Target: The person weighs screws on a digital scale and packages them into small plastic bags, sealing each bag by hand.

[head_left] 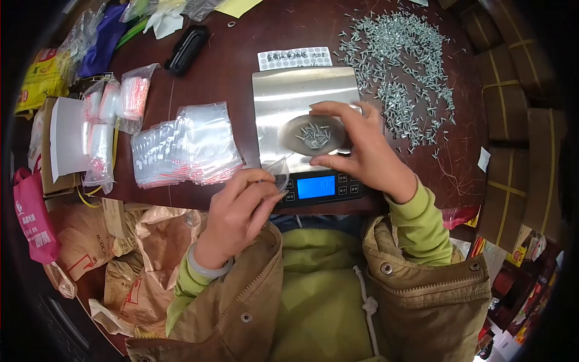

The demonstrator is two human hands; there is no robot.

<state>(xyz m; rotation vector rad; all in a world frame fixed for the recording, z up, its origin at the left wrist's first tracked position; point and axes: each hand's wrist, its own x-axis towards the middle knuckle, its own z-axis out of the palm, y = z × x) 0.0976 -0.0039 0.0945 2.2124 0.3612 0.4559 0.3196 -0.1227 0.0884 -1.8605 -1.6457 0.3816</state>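
Observation:
My right hand (pixel 365 142) grips a small round metal dish (pixel 294 143) from its right side. Several silver screws (pixel 316 136) lie in the dish, which is held tilted over the steel plate of a digital scale (pixel 271 99). The scale's blue display (pixel 316 187) is lit, but its digits are blurred. My left hand (pixel 241 202) pinches a clear plastic bag (pixel 278 173) at the scale's front left edge, just below the dish. To the left, flat clear zip bags (pixel 208 142) with red edges lie in overlapping stacks.
Loose screws (pixel 401 66) spread over the table's right side. A sticker sheet (pixel 295 58) lies behind the scale, a black case (pixel 187 50) farther left. Bundled bags (pixel 99 145) stand by a box at left. Cardboard boxes (pixel 503 102) line the right; brown paper bags (pixel 160 241) sit below left.

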